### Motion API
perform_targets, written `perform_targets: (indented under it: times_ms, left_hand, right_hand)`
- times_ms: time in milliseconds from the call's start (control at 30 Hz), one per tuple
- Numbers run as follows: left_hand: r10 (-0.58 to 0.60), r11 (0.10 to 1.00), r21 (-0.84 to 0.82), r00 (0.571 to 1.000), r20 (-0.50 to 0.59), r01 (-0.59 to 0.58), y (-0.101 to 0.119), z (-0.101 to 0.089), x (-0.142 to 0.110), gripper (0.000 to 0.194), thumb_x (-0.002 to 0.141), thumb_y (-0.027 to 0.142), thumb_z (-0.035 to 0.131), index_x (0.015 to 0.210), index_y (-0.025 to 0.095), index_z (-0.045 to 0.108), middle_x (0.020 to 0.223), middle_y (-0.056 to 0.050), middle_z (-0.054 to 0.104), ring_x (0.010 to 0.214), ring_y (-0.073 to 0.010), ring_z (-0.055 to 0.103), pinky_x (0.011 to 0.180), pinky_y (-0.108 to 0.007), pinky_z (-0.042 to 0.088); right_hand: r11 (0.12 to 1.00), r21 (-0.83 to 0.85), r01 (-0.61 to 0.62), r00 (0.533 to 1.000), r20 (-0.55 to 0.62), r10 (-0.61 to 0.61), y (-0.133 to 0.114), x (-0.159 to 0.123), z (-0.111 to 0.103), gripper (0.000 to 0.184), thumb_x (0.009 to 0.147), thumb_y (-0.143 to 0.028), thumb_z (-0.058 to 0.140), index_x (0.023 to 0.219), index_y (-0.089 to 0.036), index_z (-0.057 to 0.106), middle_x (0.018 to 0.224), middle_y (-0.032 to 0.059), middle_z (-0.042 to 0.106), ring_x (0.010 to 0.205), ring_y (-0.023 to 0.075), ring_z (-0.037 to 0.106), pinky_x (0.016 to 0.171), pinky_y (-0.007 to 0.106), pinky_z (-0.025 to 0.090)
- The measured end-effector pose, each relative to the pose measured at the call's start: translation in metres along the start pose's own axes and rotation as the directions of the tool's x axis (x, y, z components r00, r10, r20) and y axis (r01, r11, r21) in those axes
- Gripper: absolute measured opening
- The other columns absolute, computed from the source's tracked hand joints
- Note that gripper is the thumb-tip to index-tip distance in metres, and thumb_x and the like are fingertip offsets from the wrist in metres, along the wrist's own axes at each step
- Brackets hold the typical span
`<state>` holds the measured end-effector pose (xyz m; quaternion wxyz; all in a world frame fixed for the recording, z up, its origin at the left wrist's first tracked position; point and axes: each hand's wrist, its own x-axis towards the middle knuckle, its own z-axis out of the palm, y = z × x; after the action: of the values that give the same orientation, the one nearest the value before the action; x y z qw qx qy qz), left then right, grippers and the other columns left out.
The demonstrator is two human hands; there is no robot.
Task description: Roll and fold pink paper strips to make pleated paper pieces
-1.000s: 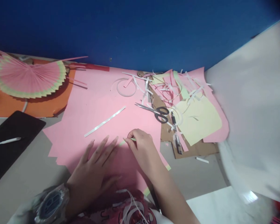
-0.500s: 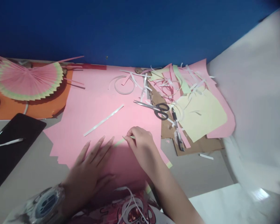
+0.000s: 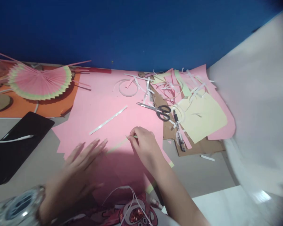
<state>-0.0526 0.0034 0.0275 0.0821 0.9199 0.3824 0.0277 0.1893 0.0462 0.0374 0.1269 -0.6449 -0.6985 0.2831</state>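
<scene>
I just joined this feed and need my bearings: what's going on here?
The person's right hand pinches a narrow green piece over a large pink sheet. The left hand is spread over the sheet's near part, holding nothing visible. A white strip lies beyond the hands; scissors and a pen lie to the right, by paper scraps. A pleated pink fan is at far left.

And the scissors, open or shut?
Partly open: the black handle loops of the scissors sit apart, though the blades look nearly closed toward their tips.
</scene>
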Motion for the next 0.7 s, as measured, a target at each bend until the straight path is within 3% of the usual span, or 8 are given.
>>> perform_targets:
  times_ms: [67,200,367,567,700]
  left_hand:
    - [0.097,0.995,-0.018,0.995,0.012,-0.097,0.011,0.005,0.023,0.081,0.082,0.061,0.039,0.143,0.011,0.021,0.150,-0.008,0.023,0.138,-0.0292,0.019,0.112,-0.044,0.010]
    - [-0.028,0.999,-0.035,0.999,-0.024,0.027,0.033,0.019,0.054,0.079,0.085,0.059,0.033,0.141,0.005,0.025,0.150,-0.013,0.022,0.137,-0.0309,0.019,0.111,-0.048,0.014]
    - [-0.103,0.990,-0.100,0.995,-0.005,0.102,0.042,0.025,0.058,0.070,0.087,0.056,0.034,0.141,0.013,0.029,0.150,-0.004,0.022,0.138,-0.0269,0.020,0.113,-0.048,0.010]
    - [-0.136,0.984,-0.113,0.990,0.020,0.138,0.041,0.021,0.058,0.070,0.086,0.055,0.036,0.140,0.012,0.031,0.149,-0.006,0.025,0.137,-0.0270,0.021,0.113,-0.048,0.011]
    - [-0.124,0.987,-0.103,0.992,-0.007,0.123,0.045,0.021,0.059,0.067,0.087,0.051,0.036,0.139,0.010,0.033,0.149,-0.009,0.025,0.137,-0.0262,0.024,0.112,-0.047,0.012]
  right_hand:
    - [0.999,-0.034,-0.004,1.000,0.003,0.004,-0.002,0.000,-0.001,0.014,0.088,-0.024,0.049,0.076,-0.018,0.052,0.078,0.0021,0.061,0.071,0.0160,0.053,0.067,0.029,0.033]
    - [0.996,-0.094,-0.001,1.000,0.021,0.003,-0.005,0.001,-0.005,0.015,0.089,-0.026,0.049,0.078,-0.017,0.055,0.081,0.0032,0.063,0.071,0.0162,0.054,0.067,0.029,0.034]
    - [0.994,-0.100,0.052,0.996,0.072,-0.045,-0.003,0.003,-0.018,0.014,0.089,-0.025,0.049,0.079,-0.019,0.058,0.083,0.0013,0.064,0.074,0.0152,0.056,0.069,0.029,0.036]
    - [0.976,-0.191,0.103,0.995,0.006,-0.103,0.004,-0.001,-0.028,0.011,0.088,-0.026,0.052,0.083,-0.019,0.059,0.083,0.0012,0.064,0.080,0.0173,0.056,0.080,0.034,0.034]
    - [0.999,-0.045,0.032,0.999,0.019,-0.031,0.015,-0.002,-0.029,0.012,0.088,-0.030,0.051,0.082,-0.021,0.057,0.084,0.0004,0.063,0.077,0.0157,0.055,0.073,0.030,0.037]
